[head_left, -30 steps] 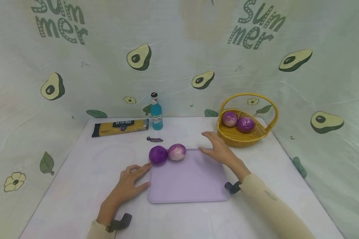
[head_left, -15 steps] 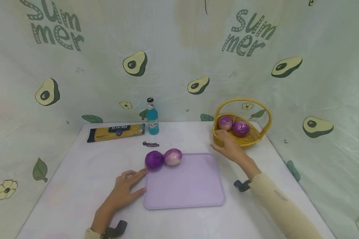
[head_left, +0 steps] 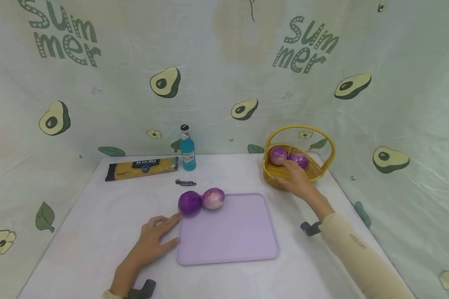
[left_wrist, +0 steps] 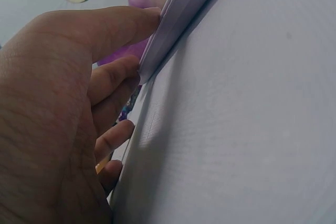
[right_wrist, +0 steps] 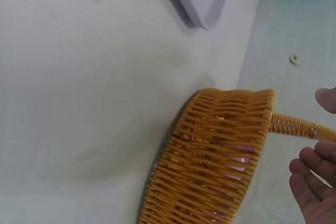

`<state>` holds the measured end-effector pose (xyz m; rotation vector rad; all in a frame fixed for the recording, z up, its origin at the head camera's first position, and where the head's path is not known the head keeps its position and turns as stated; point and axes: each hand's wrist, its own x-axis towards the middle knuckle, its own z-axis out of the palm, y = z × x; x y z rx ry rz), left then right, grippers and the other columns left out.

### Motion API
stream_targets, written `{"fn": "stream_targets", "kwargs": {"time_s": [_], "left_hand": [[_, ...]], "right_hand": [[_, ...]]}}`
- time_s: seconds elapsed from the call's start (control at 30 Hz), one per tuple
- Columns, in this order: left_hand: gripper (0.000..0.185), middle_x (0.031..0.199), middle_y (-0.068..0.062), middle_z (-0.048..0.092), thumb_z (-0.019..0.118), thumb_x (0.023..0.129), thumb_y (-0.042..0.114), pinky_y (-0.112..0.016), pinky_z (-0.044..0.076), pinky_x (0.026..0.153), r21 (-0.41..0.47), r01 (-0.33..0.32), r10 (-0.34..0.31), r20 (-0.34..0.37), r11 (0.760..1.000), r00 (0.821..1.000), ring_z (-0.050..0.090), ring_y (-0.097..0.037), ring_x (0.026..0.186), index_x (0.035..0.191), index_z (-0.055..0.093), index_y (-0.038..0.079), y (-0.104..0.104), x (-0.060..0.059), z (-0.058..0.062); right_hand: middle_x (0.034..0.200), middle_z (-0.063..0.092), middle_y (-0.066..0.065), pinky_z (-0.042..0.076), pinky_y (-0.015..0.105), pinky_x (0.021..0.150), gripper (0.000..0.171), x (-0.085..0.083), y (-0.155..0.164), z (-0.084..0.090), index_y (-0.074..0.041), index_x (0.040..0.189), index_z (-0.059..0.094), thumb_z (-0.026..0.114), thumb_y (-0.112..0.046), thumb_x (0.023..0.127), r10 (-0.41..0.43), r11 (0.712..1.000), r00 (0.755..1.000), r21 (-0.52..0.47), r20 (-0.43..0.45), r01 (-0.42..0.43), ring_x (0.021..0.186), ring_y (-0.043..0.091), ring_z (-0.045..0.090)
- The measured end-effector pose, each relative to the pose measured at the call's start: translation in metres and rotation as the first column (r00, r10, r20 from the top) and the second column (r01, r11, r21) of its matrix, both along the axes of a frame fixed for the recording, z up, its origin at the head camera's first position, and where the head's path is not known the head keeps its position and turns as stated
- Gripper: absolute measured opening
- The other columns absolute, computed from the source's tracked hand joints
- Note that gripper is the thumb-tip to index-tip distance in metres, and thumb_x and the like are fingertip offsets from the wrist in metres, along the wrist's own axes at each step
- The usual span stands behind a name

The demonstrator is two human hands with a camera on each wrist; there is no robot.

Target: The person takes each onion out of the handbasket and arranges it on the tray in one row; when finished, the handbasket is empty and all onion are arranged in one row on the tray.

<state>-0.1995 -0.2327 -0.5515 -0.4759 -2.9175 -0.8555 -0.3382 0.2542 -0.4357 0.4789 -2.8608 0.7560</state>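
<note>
My left hand (head_left: 152, 241) rests at the left edge of the lilac tray (head_left: 228, 232), its thumb and index fingertip touching the rim; the left wrist view shows these fingers (left_wrist: 126, 24) against the tray's side. A dark purple onion (head_left: 189, 203) and a paler purple-white onion (head_left: 213, 198) sit side by side in the tray's far left corner. My right hand (head_left: 300, 182) is over the front of the yellow wicker basket (head_left: 275, 183), fingers spread and holding nothing. Behind its fingertips, inside the basket, lie two purple onions, one at left (head_left: 278, 155) and one at right (head_left: 298, 160), partly covered.
A pack of spaghetti (head_left: 142, 168) lies at the table's back left. Beside it stands a blue bottle (head_left: 188, 153). A small wrapped candy (head_left: 186, 182) lies in front of the bottle. The basket's tall handle (head_left: 331, 153) arches over it, and a printed cloth (head_left: 209, 83) hangs behind the table.
My right hand has moved from above the tray's far right corner rightward to the basket. The left hand stays at the tray's edge. The head view has shifted slightly.
</note>
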Motion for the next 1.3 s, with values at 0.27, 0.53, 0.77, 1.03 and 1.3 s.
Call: {"fn": "stream_targets", "kwargs": {"time_s": [0.27,0.53,0.77,1.03,1.3], "left_hand": [[0.07,0.149,0.017,0.049,0.061,0.088,0.067,-0.056,0.024,0.101,-0.02,-0.033,0.034,0.066,0.999,0.997,0.033,-0.029,0.135,0.151,0.038,0.048,0.0,0.007,-0.006],[0.069,0.149,0.018,0.048,0.062,0.089,0.064,-0.054,0.022,0.101,-0.006,-0.017,0.017,0.04,1.0,0.999,0.033,-0.025,0.134,0.152,0.039,0.045,-0.003,0.007,-0.004],[0.07,0.149,0.015,0.049,0.064,0.089,0.061,-0.055,0.023,0.1,-0.001,-0.014,0.014,0.03,1.0,0.999,0.034,-0.028,0.134,0.152,0.04,0.043,-0.003,0.005,-0.002],[0.069,0.148,0.015,0.05,0.066,0.089,0.058,-0.054,0.024,0.098,-0.02,-0.006,0.006,0.0,1.0,1.0,0.035,-0.027,0.132,0.152,0.042,0.039,-0.003,0.004,-0.002],[0.069,0.148,0.015,0.049,0.066,0.09,0.058,-0.053,0.023,0.099,-0.022,-0.001,0.001,0.011,1.0,1.0,0.035,-0.026,0.132,0.152,0.041,0.04,0.0,-0.001,0.001]], "right_hand": [[0.148,0.041,0.026,0.028,0.061,0.11,0.069,-0.003,0.012,-0.002,0.002,0.147,0.042,0.072,-0.031,0.094,-0.045,0.998,0.998,0.044,0.037,0.043,0.138,0.045,0.035],[0.148,0.04,0.027,0.03,0.06,0.11,0.067,-0.015,0.02,0.002,0.004,0.146,0.042,0.071,-0.026,0.094,-0.084,0.994,0.996,0.069,0.04,0.081,0.137,0.046,0.036],[0.15,0.036,0.03,0.028,0.061,0.11,0.067,-0.026,0.029,0.005,0.006,0.146,0.04,0.072,-0.021,0.093,-0.092,0.993,0.995,0.081,0.039,0.089,0.138,0.048,0.034],[0.151,0.034,0.032,0.029,0.064,0.108,0.07,-0.038,0.045,-0.002,0.002,0.151,0.036,0.071,-0.021,0.094,-0.102,0.991,0.994,0.096,0.045,0.097,0.137,0.051,0.032],[0.148,0.032,0.034,0.028,0.065,0.108,0.071,-0.042,0.057,-0.004,0.004,0.15,0.034,0.07,-0.023,0.095,-0.161,0.983,0.983,0.108,0.086,0.151,0.136,0.052,0.031]]}}
